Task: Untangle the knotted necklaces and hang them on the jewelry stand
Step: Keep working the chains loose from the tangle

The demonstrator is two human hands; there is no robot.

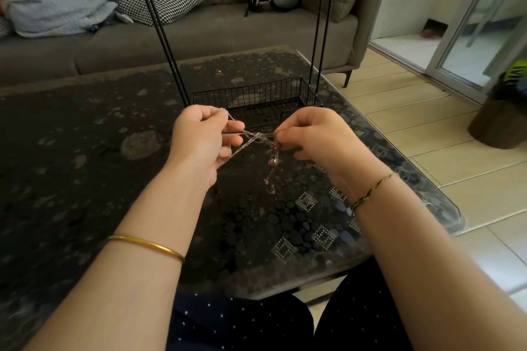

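The necklaces (261,139), stretched between the left hand (202,137) and right hand (310,134) that pinch them, look light, limp and snag-prone, best held beside the knot.

The jewelry stand (256,94) is cut off by the top edge, hiding its upper part. The necklaces (258,135) are too fine to count or tell apart.

Counting one left hand (201,139), one right hand (316,137), one necklace tangle (265,148) with chains too fine to number, one jewelry stand (248,92) at twelve o'clock, one bangle (148,245), one thread bracelet (370,191).
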